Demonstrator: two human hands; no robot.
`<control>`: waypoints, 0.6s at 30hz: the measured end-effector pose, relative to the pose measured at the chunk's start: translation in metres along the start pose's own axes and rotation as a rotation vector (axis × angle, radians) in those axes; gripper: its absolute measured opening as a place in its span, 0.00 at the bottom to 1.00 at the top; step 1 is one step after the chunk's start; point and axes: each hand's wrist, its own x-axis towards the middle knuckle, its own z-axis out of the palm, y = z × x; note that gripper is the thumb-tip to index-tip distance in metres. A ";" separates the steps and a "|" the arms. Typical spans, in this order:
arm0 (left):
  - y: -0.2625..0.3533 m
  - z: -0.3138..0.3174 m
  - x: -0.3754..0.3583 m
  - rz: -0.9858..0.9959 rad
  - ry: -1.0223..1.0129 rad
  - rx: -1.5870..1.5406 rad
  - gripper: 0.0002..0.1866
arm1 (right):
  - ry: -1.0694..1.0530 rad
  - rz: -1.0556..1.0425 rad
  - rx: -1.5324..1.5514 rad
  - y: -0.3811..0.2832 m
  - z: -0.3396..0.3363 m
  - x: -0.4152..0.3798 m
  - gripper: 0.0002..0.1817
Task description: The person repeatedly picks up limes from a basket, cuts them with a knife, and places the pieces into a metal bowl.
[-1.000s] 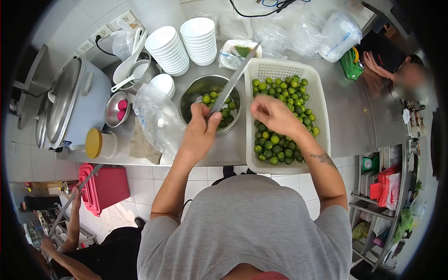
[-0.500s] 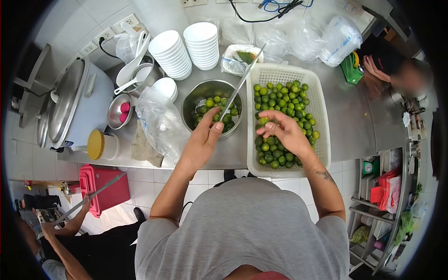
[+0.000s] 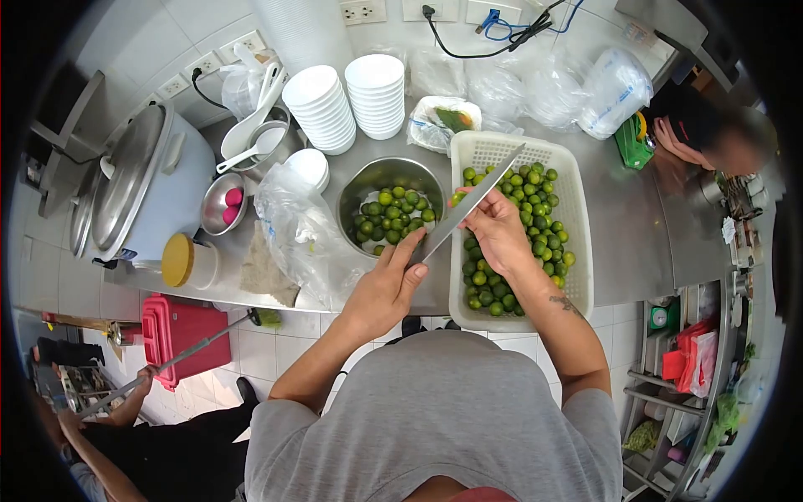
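Note:
My left hand is closed round the handle of a long knife. Its blade slants up to the right, broad side showing, and crosses the left part of the basket. Just behind the blade, my right hand pinches a lime, mostly hidden by the knife. Below that hand a white perforated basket holds many green limes. To the left stands a steel pot with limes in it, close to my left fingers.
Stacked white bowls, plastic bags and a steel bowl with pink items crowd the counter's left. A green scale stands at the back right. A co-worker holds a long pole at lower left; another person is at right.
The knife has swung from over the pot to the right, its blade now across the lime. My right hand has moved left from over the basket's limes towards the blade.

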 end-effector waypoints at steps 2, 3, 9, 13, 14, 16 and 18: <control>-0.002 0.000 -0.001 0.029 0.035 0.011 0.27 | -0.015 0.004 -0.011 0.004 0.005 0.001 0.11; -0.001 0.000 -0.001 0.015 0.045 0.025 0.27 | -0.033 0.008 -0.035 0.006 0.008 0.001 0.11; 0.002 -0.002 0.013 -0.032 0.092 0.021 0.27 | -0.178 0.012 -0.145 0.022 0.027 -0.002 0.08; -0.001 -0.007 0.023 -0.080 0.076 -0.049 0.25 | -0.163 0.046 -0.189 0.031 0.035 -0.004 0.07; -0.004 -0.007 0.025 -0.083 0.073 -0.066 0.24 | -0.167 0.052 -0.171 0.031 0.036 -0.003 0.07; -0.021 -0.005 0.033 -0.037 0.076 -0.112 0.22 | -0.172 0.059 -0.140 0.029 0.037 0.001 0.07; -0.028 -0.008 0.037 -0.055 0.080 -0.198 0.21 | -0.187 0.064 -0.192 0.029 0.035 0.006 0.09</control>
